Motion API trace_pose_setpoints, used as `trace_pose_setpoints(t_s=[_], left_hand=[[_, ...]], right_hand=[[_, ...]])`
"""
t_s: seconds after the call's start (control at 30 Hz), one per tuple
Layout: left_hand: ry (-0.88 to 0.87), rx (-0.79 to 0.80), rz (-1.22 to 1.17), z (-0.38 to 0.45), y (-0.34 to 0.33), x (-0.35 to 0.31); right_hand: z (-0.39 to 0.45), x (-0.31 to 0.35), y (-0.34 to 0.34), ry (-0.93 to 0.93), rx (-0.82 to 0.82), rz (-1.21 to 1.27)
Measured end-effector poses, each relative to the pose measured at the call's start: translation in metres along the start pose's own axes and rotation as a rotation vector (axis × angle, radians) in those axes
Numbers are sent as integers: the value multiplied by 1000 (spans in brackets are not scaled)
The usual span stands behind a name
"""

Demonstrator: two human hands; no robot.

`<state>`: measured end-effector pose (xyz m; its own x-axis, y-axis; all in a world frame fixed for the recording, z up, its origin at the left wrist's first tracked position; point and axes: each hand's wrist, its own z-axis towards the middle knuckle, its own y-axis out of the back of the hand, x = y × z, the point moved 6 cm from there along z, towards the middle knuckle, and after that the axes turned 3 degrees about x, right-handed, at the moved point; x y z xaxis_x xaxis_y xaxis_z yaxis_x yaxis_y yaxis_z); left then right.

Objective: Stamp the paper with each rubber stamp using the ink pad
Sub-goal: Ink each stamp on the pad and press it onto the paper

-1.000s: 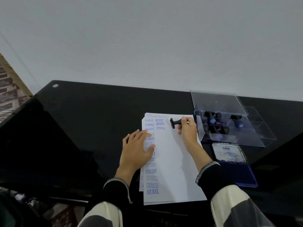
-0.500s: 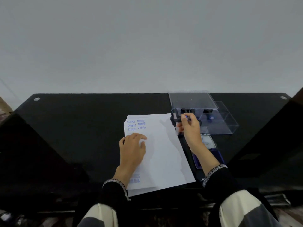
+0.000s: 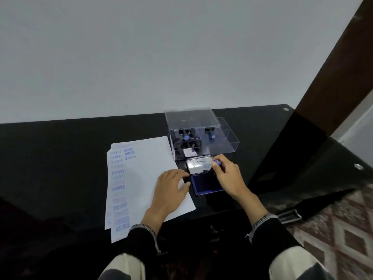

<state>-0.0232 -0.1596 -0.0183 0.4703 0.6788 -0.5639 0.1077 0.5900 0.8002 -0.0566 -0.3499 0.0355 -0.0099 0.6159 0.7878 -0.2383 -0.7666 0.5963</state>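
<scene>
White paper (image 3: 145, 170) with several blue stamp prints down its left side lies on the black table. My left hand (image 3: 171, 188) rests flat on the paper's right edge, fingers apart. My right hand (image 3: 228, 174) holds a black rubber stamp with a blue cap (image 3: 217, 162) over the open blue ink pad (image 3: 203, 184), whose raised lid (image 3: 198, 166) shows a white label. The stamp's face is hidden behind my fingers. More black stamps (image 3: 187, 141) stand in the clear plastic box (image 3: 226, 148) just behind the pad.
The black glass table (image 3: 60, 158) ends at the right in a corner with metal studs (image 3: 358, 166). A grey wall rises behind it. Patterned floor (image 3: 333, 229) lies to the right, and a dark door frame (image 3: 333, 67) stands at the upper right.
My right hand carried the stamp from the paper's top right over to the ink pad. My left hand slid right along the paper. The camera view swung to the right.
</scene>
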Motion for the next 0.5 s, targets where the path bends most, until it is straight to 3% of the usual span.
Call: trace_pose_setpoints(t_s=[0.17,0.5], left_hand=[[-32,20,55,-5,-2,-3],[-26,8,65,-5,1,-6]], right_hand=[[-7,1,-6,73,120,-134],[-9,8,-13,153,155,-304]])
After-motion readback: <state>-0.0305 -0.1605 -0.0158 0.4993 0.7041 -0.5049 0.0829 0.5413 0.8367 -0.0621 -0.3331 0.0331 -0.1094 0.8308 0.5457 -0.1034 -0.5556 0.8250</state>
